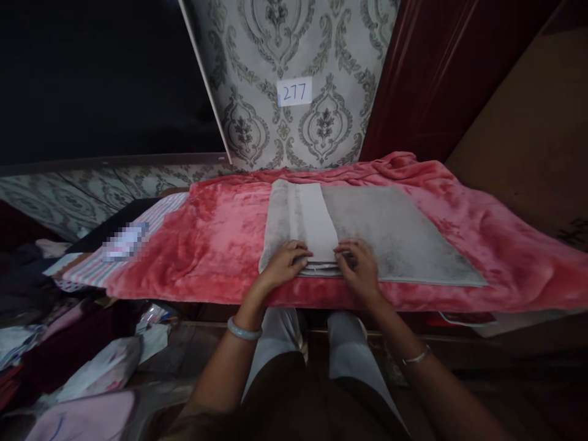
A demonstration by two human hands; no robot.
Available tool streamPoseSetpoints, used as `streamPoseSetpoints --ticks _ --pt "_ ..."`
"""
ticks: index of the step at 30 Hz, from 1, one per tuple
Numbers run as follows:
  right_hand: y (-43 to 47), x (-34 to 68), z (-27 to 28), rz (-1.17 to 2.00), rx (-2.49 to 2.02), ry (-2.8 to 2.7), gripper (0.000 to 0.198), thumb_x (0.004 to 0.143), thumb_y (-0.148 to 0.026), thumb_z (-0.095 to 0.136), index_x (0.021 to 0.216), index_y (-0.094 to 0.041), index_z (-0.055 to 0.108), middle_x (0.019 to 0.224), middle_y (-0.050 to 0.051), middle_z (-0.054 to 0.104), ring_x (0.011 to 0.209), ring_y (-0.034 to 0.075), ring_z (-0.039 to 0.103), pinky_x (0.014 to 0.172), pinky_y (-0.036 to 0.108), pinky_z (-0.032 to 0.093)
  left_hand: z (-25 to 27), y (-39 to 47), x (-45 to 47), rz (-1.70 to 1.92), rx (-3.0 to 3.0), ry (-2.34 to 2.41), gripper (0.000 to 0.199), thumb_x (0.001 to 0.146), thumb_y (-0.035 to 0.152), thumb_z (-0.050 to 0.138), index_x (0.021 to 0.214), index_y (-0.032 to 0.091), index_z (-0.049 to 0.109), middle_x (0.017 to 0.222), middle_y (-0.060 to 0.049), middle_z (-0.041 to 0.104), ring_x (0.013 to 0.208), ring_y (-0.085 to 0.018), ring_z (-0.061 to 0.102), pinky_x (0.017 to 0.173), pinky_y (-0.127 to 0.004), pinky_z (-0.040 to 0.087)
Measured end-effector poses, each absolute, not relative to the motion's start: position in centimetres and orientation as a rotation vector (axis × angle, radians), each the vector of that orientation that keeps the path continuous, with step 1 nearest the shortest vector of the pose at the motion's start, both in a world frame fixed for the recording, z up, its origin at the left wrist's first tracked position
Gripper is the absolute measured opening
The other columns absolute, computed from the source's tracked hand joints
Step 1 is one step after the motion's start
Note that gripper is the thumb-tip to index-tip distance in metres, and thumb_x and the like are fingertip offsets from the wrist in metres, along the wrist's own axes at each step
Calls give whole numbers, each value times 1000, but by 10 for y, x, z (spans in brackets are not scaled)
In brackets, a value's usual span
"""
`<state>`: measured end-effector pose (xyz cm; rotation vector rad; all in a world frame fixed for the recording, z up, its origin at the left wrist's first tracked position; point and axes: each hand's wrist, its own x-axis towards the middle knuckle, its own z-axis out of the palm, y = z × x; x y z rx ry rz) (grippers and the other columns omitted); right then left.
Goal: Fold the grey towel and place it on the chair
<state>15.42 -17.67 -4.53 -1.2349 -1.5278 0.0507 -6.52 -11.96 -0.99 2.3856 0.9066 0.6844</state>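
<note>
A large grey mottled sheet (390,223), which looks like wallpaper, lies across the red plush blanket (220,226). Its left part is folded over in several layers, and a pale strip of its underside (316,220) faces up. At the near left corner of that strip, my left hand (288,262) is closed with its fingertips on the edge. My right hand (359,266) pinches the strip's near right edge between thumb and fingers. Layered edges of the folded sheet show between the two hands.
A dark screen (101,79) hangs at upper left, beside patterned wallpaper with a paper marked 277 (294,91). Striped cloth (87,269) lies at the blanket's left end. Clothes and a plastic bag (103,370) are piled at lower left. A dark red panel (427,73) stands at right.
</note>
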Motion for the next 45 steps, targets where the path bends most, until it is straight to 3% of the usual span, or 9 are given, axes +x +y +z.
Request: streamPoseSetpoints --ticks 6,12,16,21,30,38,42,45 --pt "-196 135 -49 -135 -1163 -1655 12 91 -24 58 94 -23 69 106 9 62 103 24 58 91 42 49 -14 -117 -58 822 2218 963 24 92 16 48 86 15 71 100 -9 66 100 -20 62 94 -36 49" --pt "-201 126 -45 -349 -1268 -1638 18 93 -19 57 100 -23 73 116 10 61 108 26 55 95 47 45 -17 -112 -56 850 2122 1064 21 89 13 48 76 16 65 91 -5 64 91 -18 60 86 -31 47" --pt "-194 123 -43 -223 -1253 -1815 28 93 -13 52 105 -24 75 99 9 64 93 23 56 83 40 45 -14 -108 -54 838 2110 1176 24 87 12 47 67 19 59 78 -2 60 83 -17 56 81 -29 44" --pt "-186 122 -45 -173 -1276 -2070 40 90 -7 49 117 -25 73 104 10 66 95 23 56 79 36 42 -13 -105 -55 980 1914 1299 25 86 15 47 62 20 53 69 1 54 75 -16 52 74 -28 41" --pt "-185 123 -45 -96 -1291 -2145 33 92 -9 53 113 -24 73 99 8 66 92 23 55 78 35 43 -17 -106 -61 1116 1454 1209 23 78 34 54 61 20 53 58 4 44 62 -13 41 61 -26 33" --pt "-175 120 -40 151 -1333 -1992 21 92 -14 52 94 -21 72 93 7 69 91 21 61 81 33 45 -19 -103 -63 1176 1267 1109 24 73 37 66 60 18 57 57 3 51 61 -13 44 60 -25 37" --pt "-169 112 -28 288 -1550 -1782 13 91 -25 58 100 -21 67 86 3 69 78 19 62 71 29 43 -21 -101 -63 1183 1217 1079 25 71 39 69 60 18 59 57 2 53 61 -13 46 60 -25 38" --pt "-164 102 -17 238 -1724 -1808 19 86 -33 69 101 -20 67 87 4 68 75 19 61 68 29 40 -22 -101 -63 1179 1203 1065 27 70 41 70 62 17 60 58 2 54 61 -13 47 61 -26 38"
